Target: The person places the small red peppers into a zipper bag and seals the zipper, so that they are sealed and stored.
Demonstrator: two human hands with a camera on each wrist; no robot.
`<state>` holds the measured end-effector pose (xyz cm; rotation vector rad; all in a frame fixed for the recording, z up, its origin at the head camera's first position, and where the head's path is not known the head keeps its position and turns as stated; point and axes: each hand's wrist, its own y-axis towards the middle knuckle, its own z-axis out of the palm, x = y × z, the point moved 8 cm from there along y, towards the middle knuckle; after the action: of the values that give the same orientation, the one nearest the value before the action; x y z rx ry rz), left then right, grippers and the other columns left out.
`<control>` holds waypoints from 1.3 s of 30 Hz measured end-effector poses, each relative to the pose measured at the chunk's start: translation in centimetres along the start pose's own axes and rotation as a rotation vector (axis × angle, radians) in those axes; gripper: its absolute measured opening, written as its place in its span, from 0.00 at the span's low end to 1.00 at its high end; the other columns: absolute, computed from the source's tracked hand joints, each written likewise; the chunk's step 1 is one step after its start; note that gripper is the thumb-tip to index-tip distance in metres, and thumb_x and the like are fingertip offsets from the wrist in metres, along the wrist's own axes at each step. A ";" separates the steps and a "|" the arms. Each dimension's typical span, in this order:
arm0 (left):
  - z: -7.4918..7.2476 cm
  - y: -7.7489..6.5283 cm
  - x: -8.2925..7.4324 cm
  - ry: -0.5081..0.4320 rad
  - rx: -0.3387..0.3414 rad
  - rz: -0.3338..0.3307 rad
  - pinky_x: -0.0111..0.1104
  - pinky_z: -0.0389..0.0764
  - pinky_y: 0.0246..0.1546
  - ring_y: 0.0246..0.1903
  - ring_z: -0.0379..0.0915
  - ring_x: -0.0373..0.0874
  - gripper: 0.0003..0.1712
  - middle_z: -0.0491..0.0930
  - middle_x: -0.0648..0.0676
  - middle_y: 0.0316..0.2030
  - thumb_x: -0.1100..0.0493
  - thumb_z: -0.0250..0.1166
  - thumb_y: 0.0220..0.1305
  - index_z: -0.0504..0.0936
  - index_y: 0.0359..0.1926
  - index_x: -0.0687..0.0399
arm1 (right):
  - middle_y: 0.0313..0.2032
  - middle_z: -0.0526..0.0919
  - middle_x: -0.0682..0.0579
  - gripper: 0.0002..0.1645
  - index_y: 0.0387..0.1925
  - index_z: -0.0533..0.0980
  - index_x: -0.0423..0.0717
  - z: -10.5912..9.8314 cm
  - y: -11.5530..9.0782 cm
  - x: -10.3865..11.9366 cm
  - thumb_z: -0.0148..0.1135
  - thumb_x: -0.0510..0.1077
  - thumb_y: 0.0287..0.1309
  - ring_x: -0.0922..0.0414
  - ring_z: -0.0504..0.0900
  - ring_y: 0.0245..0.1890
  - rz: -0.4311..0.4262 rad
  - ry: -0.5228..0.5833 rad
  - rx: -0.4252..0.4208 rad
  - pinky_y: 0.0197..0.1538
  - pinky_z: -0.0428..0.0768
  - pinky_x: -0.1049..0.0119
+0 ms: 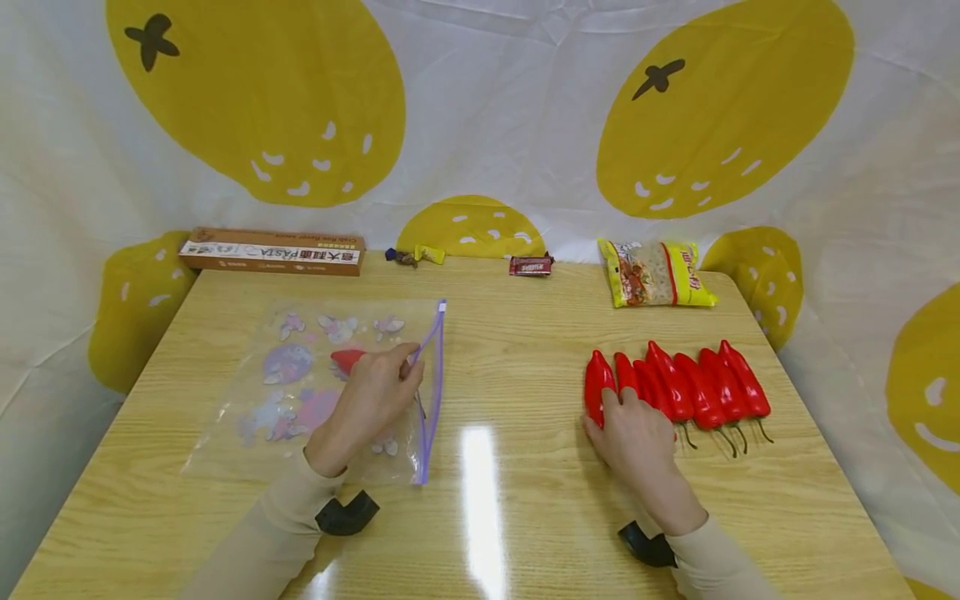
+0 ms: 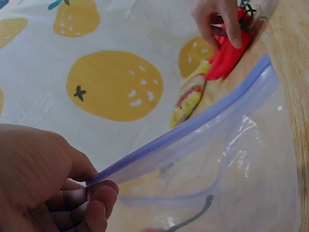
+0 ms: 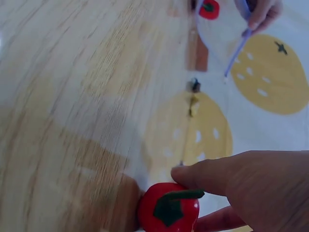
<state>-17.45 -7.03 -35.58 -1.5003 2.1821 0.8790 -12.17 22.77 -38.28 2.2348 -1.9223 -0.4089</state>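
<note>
On the left of the table lies a clear zip bag [image 1: 240,408] with pastel prints and a purple zip edge [image 1: 435,400]. My left hand [image 1: 371,396] pinches the bag's zip edge between thumb and fingers, and the mouth gapes in the left wrist view. Inside the bag is a red pepper [image 1: 346,360], partly hidden by that hand. At the right, my right hand [image 1: 637,437] grips the leftmost red pepper [image 1: 597,382] of a row; its green stem [image 3: 169,212] shows in the right wrist view. Several more red peppers [image 1: 701,396] lie close beside it.
Along the back edge are a pasta box [image 1: 273,252], small wrapped candies [image 1: 429,254], a dark red wrapped snack [image 1: 531,266] and a yellow food packet [image 1: 656,275]. A fruit-print cloth [image 1: 495,125] hangs behind the wooden table [image 1: 525,350].
</note>
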 end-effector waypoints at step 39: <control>0.1 -0.2 -0.7 0.018 -0.003 0.018 0.26 0.61 0.09 0.09 0.59 0.33 0.14 0.69 0.45 0.13 0.63 0.59 0.59 0.79 0.44 0.67 | 0.41 0.80 0.51 0.14 0.46 0.78 0.42 0.9 4.5 15.0 0.60 0.35 0.55 0.59 0.82 0.37 -0.198 1.142 0.316 0.40 0.78 0.72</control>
<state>-17.00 -6.50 -35.32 -1.4980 2.2112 0.8781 -14.70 7.35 -39.23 2.0358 -1.1665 1.0063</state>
